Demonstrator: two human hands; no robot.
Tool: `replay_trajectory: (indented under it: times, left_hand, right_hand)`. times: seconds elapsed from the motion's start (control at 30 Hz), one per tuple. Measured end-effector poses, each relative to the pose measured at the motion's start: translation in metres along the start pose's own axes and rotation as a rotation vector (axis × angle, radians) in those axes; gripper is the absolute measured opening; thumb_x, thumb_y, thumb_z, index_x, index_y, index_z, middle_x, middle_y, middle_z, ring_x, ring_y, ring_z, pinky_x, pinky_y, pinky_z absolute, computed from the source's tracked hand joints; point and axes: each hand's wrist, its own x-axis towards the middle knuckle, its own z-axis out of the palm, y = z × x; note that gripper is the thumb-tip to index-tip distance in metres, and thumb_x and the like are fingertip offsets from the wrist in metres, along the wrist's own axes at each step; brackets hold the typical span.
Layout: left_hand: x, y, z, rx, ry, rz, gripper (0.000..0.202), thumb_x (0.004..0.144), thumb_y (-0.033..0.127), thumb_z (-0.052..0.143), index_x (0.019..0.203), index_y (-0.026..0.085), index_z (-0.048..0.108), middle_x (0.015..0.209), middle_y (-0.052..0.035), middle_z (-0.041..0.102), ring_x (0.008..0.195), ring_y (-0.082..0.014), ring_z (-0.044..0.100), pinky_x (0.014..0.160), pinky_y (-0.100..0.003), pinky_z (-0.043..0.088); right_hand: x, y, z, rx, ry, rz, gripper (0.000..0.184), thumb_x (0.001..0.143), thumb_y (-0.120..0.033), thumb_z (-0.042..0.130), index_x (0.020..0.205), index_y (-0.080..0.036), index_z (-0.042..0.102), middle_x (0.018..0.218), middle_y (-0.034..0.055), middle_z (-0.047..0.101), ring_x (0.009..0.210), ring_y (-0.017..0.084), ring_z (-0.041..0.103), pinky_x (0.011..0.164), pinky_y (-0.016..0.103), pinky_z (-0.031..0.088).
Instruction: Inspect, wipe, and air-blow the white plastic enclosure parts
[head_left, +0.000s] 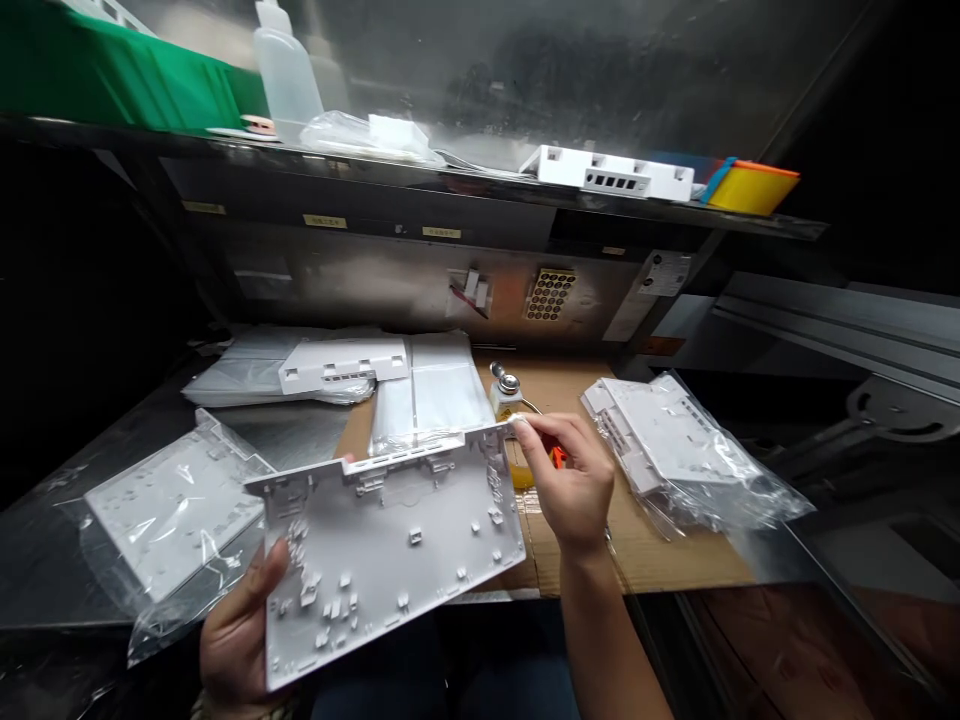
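My left hand (244,625) grips the left edge of a white plastic housing shell (405,560), thumb on its inner face. The shell is tilted, with small clips and posts facing me. At its upper right corner, my right hand (566,475) is closed in a pinch. A small white bit shows at those fingertips; I cannot tell whether it is a separate piece or part of the shell. Behind the right hand stands a small dispenser bottle (506,398) with a metal top. An orange and yellow object (523,474) is partly hidden by the same hand.
Bagged white shells lie at left (184,510) and right (675,435). Another white housing (345,362) rests on stacked clear bags (435,385). Cardboard (660,560) covers part of the bench. The overhead shelf (480,182) holds a green bin (127,80), a squeeze bottle (289,75) and a yellow container (752,190).
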Motion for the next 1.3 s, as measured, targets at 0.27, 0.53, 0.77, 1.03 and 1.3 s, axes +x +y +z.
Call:
replay_trajectory:
  times: [0.27, 0.53, 0.77, 1.03, 1.3]
  left_hand:
    - [0.013, -0.024, 0.019, 0.213, 0.012, 0.157, 0.062, 0.103, 0.018, 0.044, 0.159, 0.044, 0.037, 0.153, -0.0062, 0.059, 0.139, -0.0341, 0.054, 0.122, -0.056, 0.036]
    - [0.029, -0.061, 0.065, 0.333, 0.277, 0.241, 0.085, 0.095, 0.007, 0.065, 0.161, 0.047, 0.028, 0.139, -0.0034, 0.071, 0.129, -0.0281, 0.065, 0.119, -0.047, 0.045]
    - [0.037, -0.085, 0.069, 0.263, 0.271, 0.235, 0.092, 0.089, 0.017, 0.079, 0.16, 0.049, 0.03, 0.141, -0.0011, 0.07, 0.133, -0.0286, 0.063, 0.117, -0.04, 0.048]
    - [0.034, -0.087, 0.084, 0.307, 0.327, 0.227, 0.093, 0.093, 0.022, 0.076, 0.165, 0.04, 0.019, 0.148, -0.0076, 0.064, 0.134, -0.0289, 0.062, 0.118, -0.04, 0.045]
    - [0.033, -0.09, 0.098, 0.256, 0.363, 0.215, 0.094, 0.092, 0.02, 0.076, 0.165, 0.041, 0.02, 0.148, -0.0067, 0.064, 0.133, -0.0281, 0.063, 0.116, -0.039, 0.047]
  right_hand:
    - [0.001, 0.024, -0.002, -0.024, 0.083, 0.043, 0.014, 0.092, -0.033, 0.076, 0.091, -0.02, 0.08, 0.087, 0.0048, 0.074, 0.078, 0.019, 0.068, 0.066, 0.032, 0.053]
    - [-0.016, -0.036, 0.027, 0.173, -0.066, -0.086, 0.012, 0.092, -0.014, 0.074, 0.098, -0.023, 0.077, 0.092, 0.0026, 0.073, 0.083, 0.017, 0.067, 0.071, 0.031, 0.054]
    - [-0.035, -0.072, 0.058, 0.233, -0.142, -0.24, 0.024, 0.092, -0.007, 0.071, 0.11, -0.023, 0.073, 0.096, 0.0037, 0.072, 0.088, 0.018, 0.068, 0.078, 0.033, 0.059]
    - [-0.037, -0.062, 0.058, 0.217, -0.121, -0.281, 0.027, 0.091, -0.004, 0.072, 0.113, -0.02, 0.073, 0.096, 0.004, 0.071, 0.084, 0.016, 0.066, 0.076, 0.032, 0.059]
    - [-0.038, -0.064, 0.056, 0.227, -0.111, -0.292, 0.027, 0.091, -0.003, 0.072, 0.112, -0.019, 0.073, 0.096, 0.0039, 0.071, 0.084, 0.015, 0.067, 0.075, 0.03, 0.058]
